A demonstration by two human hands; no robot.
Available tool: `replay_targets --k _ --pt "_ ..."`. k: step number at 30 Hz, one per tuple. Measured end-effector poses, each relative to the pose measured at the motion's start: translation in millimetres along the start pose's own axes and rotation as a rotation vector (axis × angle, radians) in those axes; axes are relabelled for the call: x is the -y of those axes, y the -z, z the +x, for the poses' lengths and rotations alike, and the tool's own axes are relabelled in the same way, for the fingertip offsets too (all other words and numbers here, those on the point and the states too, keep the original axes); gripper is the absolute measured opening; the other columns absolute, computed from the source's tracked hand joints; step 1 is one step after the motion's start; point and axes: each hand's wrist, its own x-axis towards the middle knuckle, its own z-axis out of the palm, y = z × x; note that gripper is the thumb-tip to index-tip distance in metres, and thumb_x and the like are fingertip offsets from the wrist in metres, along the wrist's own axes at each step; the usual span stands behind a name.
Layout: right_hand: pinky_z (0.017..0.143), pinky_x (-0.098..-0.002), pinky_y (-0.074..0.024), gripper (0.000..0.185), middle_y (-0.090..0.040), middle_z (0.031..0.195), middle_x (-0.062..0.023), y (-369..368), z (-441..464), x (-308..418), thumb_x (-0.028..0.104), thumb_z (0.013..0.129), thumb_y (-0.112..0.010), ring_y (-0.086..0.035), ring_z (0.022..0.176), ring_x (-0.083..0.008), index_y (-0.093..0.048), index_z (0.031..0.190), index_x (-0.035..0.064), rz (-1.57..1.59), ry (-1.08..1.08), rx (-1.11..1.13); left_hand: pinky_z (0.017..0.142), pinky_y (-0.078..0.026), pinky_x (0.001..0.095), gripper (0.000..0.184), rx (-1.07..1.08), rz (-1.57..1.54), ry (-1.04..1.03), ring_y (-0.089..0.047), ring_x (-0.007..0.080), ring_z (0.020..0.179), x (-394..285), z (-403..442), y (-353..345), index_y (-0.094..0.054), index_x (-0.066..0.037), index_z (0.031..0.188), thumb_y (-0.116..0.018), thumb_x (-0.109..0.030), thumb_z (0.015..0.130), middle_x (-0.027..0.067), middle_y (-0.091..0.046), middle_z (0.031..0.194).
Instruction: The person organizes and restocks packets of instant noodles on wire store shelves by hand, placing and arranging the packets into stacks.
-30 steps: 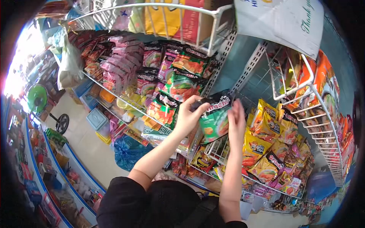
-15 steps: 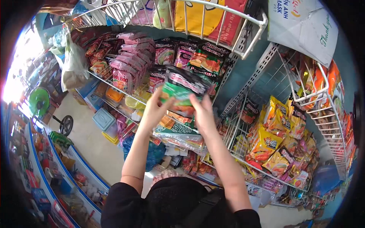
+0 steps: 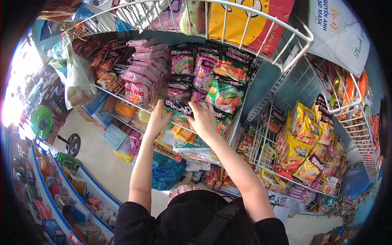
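My left hand (image 3: 159, 120) grips the left end of an Omachi instant noodle packet (image 3: 178, 108) with a black top band. Over the packet's right part, my right hand (image 3: 201, 119) has its fingers closed on it; they hide some of the print. The packet lies low at the front of the wire shelf, its face tipped upward. Behind it stand a dark Omachi packet (image 3: 179, 89), a purple one (image 3: 203, 73) and a green one (image 3: 225, 97). To the left rises a stack of pink Hao Hao noodle packets (image 3: 141, 75).
An overhead wire basket (image 3: 245, 36) holds large bags. At right, another wire rack (image 3: 281, 173) carries yellow noodle packets (image 3: 294, 153). A plastic bag (image 3: 79, 75) hangs at left. Below are a lidded box (image 3: 115, 136), a blue bag (image 3: 165, 171) and a green fan (image 3: 41, 121).
Both hands have lowered the noodle packet from in front of the shelf to its front edge, slightly left. The Omachi packets behind are now more exposed, and the camera view has shifted.
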Motion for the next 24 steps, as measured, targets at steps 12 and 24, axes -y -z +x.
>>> replay_targets --k 12,24 --pt "0.108 -0.0502 -0.0230 0.034 -0.060 0.110 -0.0099 43.5 -30.5 -15.2 0.022 0.084 -0.061 -0.049 0.115 -0.0259 -0.058 0.113 0.0056 -0.005 0.145 -0.075 0.105 -0.026 0.0349 0.067 -0.254 -0.467 -0.006 -0.037 0.0241 0.124 -35.5 -30.6 -12.3 -0.022 -0.005 0.142 -0.045 0.005 0.079 0.0152 -0.036 0.137" --pt "0.080 -0.0336 -0.0444 0.039 -0.053 0.103 -0.0134 96.2 -133.8 -232.7 0.013 0.086 -0.052 -0.054 0.091 -0.0238 -0.046 0.122 0.0012 0.671 -0.942 -0.730 0.096 -0.036 0.0359 0.053 0.120 -0.513 -0.329 -0.044 0.0290 0.115 -254.1 -21.3 -166.4 -0.040 -0.001 0.127 -0.052 0.006 0.076 0.0179 -0.044 0.125"
